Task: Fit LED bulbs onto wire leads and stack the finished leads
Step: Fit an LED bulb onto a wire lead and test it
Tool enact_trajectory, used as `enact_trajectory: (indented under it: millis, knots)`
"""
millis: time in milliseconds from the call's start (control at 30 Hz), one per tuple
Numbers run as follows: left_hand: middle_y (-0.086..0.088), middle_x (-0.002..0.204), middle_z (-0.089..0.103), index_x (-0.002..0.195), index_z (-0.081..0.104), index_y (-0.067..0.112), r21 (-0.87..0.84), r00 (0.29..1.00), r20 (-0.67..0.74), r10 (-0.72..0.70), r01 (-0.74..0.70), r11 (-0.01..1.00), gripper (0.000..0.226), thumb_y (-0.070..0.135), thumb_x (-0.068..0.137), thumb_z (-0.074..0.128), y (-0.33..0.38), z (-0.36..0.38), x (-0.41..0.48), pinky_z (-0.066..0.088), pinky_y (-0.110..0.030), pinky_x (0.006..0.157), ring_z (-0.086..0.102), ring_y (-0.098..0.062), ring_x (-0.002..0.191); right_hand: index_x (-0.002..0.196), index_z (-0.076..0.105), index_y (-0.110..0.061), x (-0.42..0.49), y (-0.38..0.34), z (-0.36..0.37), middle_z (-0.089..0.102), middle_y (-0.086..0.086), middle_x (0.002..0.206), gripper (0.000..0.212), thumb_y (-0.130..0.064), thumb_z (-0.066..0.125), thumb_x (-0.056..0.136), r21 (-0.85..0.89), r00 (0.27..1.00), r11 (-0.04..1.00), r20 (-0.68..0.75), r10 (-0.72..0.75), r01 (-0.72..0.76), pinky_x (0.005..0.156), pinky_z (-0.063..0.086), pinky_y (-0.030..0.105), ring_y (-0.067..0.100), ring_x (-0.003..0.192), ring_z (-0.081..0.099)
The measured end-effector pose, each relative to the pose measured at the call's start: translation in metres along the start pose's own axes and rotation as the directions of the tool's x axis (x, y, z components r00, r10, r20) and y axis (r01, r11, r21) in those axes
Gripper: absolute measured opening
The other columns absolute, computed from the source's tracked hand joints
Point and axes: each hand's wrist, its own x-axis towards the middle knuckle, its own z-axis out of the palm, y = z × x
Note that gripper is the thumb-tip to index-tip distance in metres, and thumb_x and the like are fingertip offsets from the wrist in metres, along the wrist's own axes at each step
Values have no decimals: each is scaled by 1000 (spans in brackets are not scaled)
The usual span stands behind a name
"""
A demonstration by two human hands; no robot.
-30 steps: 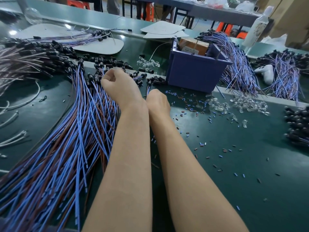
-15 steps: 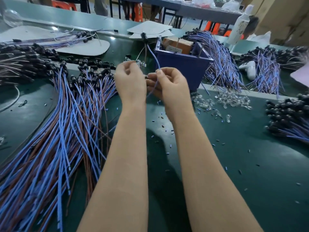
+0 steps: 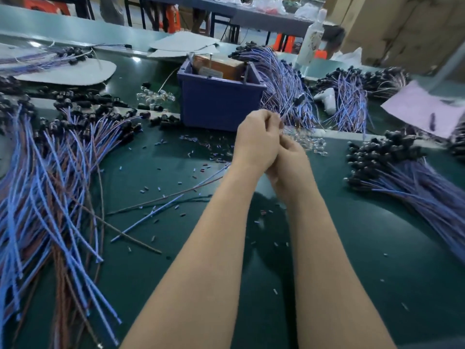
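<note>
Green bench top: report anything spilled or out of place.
Yes: small cut bits are strewn across the bench top in front of the blue box. A few loose wires lie crisscrossed, apart from the big pile on the left. Some clear bulbs lie loose to the right of the box.

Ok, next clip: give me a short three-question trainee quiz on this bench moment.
1. True or false: the bin is red.
2. The left hand pinches: A) a lead B) scissors C) nothing.
3. What colour is the table?
Key: 1 false, it is blue. 2 A. 3 dark green.
</note>
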Motion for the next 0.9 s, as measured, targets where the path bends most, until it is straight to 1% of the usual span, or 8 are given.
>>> enact_trajectory:
  millis: [100,267,367,467,567,667,800,900]
  knots:
    - [-7,91,67,89,65,8,106,997,-36,74,-70,992,22,22,97,49,-6,11,-1,47,-35,80,61,-24,88,90,66,-7,1,2,-9,70,1,71,23,4,47,93,73,997,996,70,39,-44,62,54,19,10,66,64]
    - [7,81,63,96,66,14,-5,992,-77,101,-101,995,11,16,92,57,-6,7,-3,50,-26,80,62,-15,83,91,73,-10,5,-1,-21,72,4,86,31,-11,43,99,220,989,971,136,61,-91,70,56,23,12,80,67]
    - [5,82,63,97,67,13,35,995,-47,89,-88,996,13,20,93,56,-10,3,-6,49,-25,80,64,-17,85,91,72,-9,5,0,-21,73,5,87,32,-17,43,100,173,992,985,122,-17,-4,70,55,22,12,81,69]
    - [-6,93,69,96,64,9,175,999,34,-28,22,984,30,31,99,44,-21,-3,-8,49,-30,80,64,-26,90,86,63,-7,8,5,-17,68,5,75,23,-12,45,99,-45,974,986,-152,-167,162,62,53,19,7,62,64]
    - [-13,95,68,93,61,5,316,985,109,-137,96,944,37,32,100,37,-34,-15,-11,49,-40,86,61,-33,92,80,60,-10,12,-1,-27,64,0,64,23,-13,47,99,95,851,968,-501,-156,233,56,53,16,4,50,59]
    - [-6,91,69,88,60,13,380,981,148,-128,63,923,20,25,97,46,-39,-22,-14,48,-32,81,60,-25,85,82,60,-14,12,-4,-37,61,-2,65,22,-19,47,100,223,773,932,-628,-88,287,55,52,16,3,49,59]
    - [0,85,66,93,64,14,246,993,104,-49,22,969,14,18,95,51,-37,-16,-17,40,-24,70,55,-17,77,81,59,-16,11,9,-22,54,-3,71,19,-24,52,97,-129,892,985,-422,-161,117,52,45,16,6,56,51]
    - [-3,90,69,95,65,12,212,999,49,5,-15,977,14,17,94,52,-36,-13,-18,44,-28,75,60,-21,84,74,59,-15,10,20,-12,55,1,66,23,-18,55,95,-460,949,880,-209,-234,116,56,44,21,13,62,50]
